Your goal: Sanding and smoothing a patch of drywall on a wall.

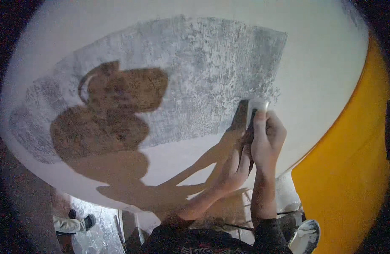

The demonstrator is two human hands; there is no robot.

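Observation:
In front of me is a pale wall [330,80] with a broad grey, streaky patch [212,55] of rough coating. My right hand [269,135] is closed around a whitish, smeared flat hand tool [259,103], held at the patch's lower right edge. Its exact kind is unclear. Just below and left of it, my left hand [234,171] points upward with its fingers together against a dark narrow strip, perhaps a tool's edge. What those fingers hold is mostly hidden. Dark shadows of my head and arms fall across the patch and the white area under it.
An orange surface [343,169] curves along the right side. At the lower right stands a bucket [307,235] with white material inside. On the lower left, a light trouser leg and dark shoe [89,222] show above a white-spattered floor [95,241].

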